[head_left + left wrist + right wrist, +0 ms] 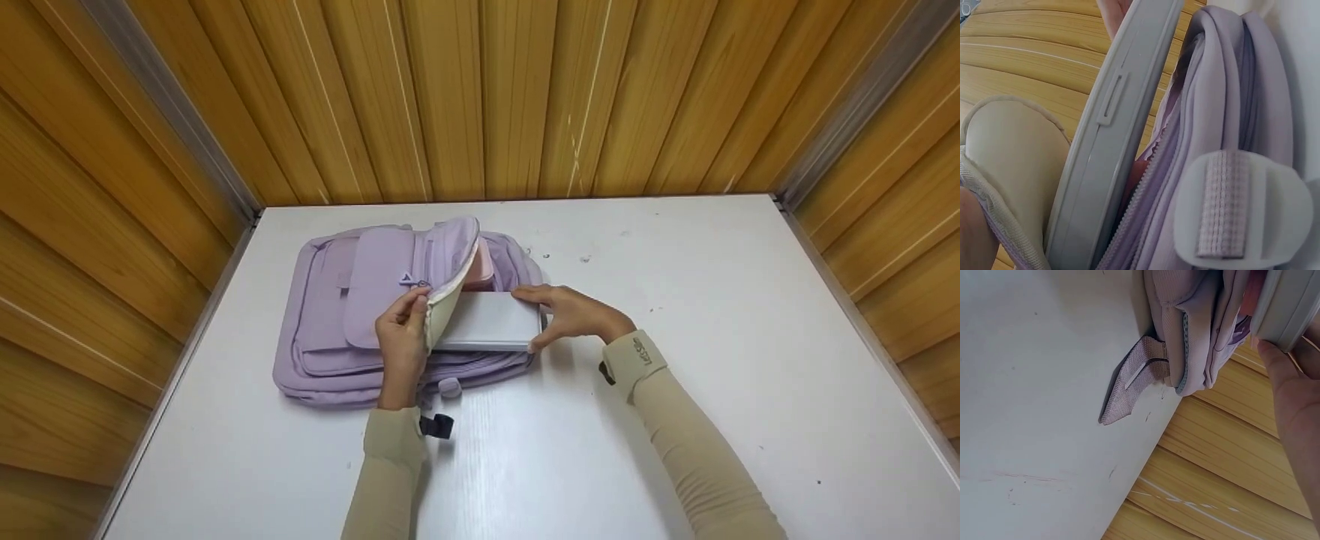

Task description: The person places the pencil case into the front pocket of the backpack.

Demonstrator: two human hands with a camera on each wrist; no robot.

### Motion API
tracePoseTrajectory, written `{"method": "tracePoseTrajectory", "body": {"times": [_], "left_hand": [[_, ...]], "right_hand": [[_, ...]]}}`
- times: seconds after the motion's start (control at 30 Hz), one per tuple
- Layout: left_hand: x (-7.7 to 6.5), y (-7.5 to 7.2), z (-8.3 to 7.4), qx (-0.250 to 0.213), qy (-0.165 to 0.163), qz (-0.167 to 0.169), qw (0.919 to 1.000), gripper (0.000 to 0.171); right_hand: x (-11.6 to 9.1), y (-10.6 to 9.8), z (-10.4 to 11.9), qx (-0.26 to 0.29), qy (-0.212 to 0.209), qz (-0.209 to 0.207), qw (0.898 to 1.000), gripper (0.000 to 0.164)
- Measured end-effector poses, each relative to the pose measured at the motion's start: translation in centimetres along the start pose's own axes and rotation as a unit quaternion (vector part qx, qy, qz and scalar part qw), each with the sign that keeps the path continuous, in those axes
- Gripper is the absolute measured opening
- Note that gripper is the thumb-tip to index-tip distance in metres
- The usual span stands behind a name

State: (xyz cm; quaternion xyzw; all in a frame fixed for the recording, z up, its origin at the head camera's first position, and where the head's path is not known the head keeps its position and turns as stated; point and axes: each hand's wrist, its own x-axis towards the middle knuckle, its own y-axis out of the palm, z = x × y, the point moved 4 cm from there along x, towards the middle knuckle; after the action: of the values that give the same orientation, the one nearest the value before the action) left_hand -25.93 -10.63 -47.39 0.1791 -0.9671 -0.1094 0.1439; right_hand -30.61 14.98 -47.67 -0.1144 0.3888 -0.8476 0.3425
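A lilac backpack (pixel 322 311) lies on the white table with its main zip undone. My left hand (pixel 403 334) pinches the edge of its front panel and holds it up, so the cream lining (pixel 1013 146) shows. My right hand (pixel 576 311) grips the outer end of a flat light-grey case (pixel 491 321), thumb and fingers on opposite edges. The case lies partly inside the opening; its far end is hidden under the panel. In the left wrist view a latch-like slot (pixel 1112 98) shows on its side. Behind it sits a pink object (pixel 481 266), mostly hidden.
A fabric strap (pixel 1131 379) hangs from the backpack onto the table (pixel 712 337). Near my left wrist lies a pale strap buckle (pixel 1241 208). Wood-patterned panels (pixel 510 97) stand behind the table and on both sides.
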Motion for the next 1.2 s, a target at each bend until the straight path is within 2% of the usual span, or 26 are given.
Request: {"method": "tracePoseTrajectory", "body": {"times": [0.23, 0.43, 0.53, 0.73, 0.93, 1.2], "left_hand": [[0.0, 0.0, 0.1, 0.001, -0.009, -0.004, 1.0, 0.018], [-0.1, -0.1, -0.1, 0.021, 0.002, 0.012, 0.9997, 0.02], [-0.1, -0.2, -0.1, 0.03, 0.01, 0.014, 0.9994, 0.021], [0.0, -0.3, 0.0, 0.019, 0.016, 0.004, 0.9997, 0.019], [0.0, -0.2, -0.1, 0.002, 0.017, 0.0, 0.9999, 0.019], [0.0, -0.1, -0.2, -0.018, 0.014, -0.008, 0.9997, 0.017]], "right_hand": [[0.7, 0.3, 0.3, -0.007, -0.006, 0.006, 1.0, 0.095], [1.4, 0.6, 0.6, -0.03, -0.021, 0.006, 0.999, 0.096], [1.5, 0.8, 0.7, -0.04, -0.016, 0.007, 0.999, 0.097], [1.3, 1.1, 0.5, -0.045, 0.003, 0.01, 0.999, 0.1], [0.5, 0.9, -0.1, -0.015, 0.023, -0.009, 1.0, 0.101], [-0.8, 0.6, -1.3, 0.073, 0.03, -0.056, 0.995, 0.083]]}}
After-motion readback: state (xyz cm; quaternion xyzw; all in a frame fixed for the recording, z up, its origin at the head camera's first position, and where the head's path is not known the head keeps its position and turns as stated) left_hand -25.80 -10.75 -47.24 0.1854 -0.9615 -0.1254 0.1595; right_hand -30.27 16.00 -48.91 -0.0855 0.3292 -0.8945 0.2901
